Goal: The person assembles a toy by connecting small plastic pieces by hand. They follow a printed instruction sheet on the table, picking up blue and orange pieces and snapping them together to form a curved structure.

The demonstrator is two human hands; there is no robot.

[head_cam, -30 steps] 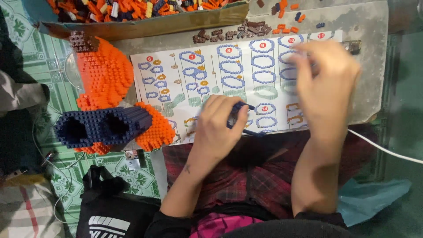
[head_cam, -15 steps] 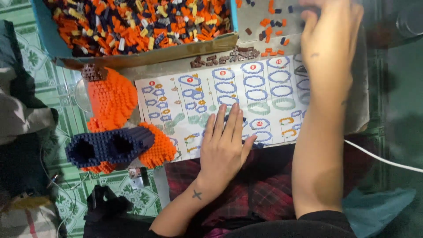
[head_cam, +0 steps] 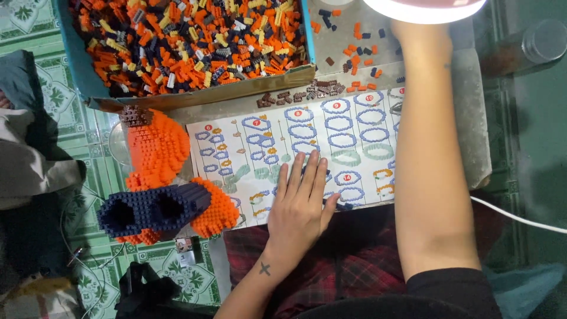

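My left hand (head_cam: 301, 204) lies flat on a printed instruction sheet (head_cam: 354, 127), fingers slightly apart and holding nothing. A small dark brick piece (head_cam: 345, 206) sits on the sheet beside its thumb. My right forearm (head_cam: 431, 165) stretches up across the sheet. The right hand itself is hidden behind a white lamp shade (head_cam: 425, 9) at the top edge. Left of the sheet stands a half-built brick model, with an orange body (head_cam: 156, 147) and a navy two-holed block (head_cam: 150, 210).
A blue-walled cardboard box (head_cam: 201, 97) at the top holds several orange, navy and yellow small bricks. Loose brown bricks (head_cam: 301, 93) and orange bricks (head_cam: 357, 59) lie above the sheet. A white cable (head_cam: 520, 217) runs at right, with a glass jar (head_cam: 543, 41) at the far right.
My left hand let go of the dark piece and flattened on the sheet. My right hand rose past the sheet's top and went behind the lamp shade. The view tilted upward.
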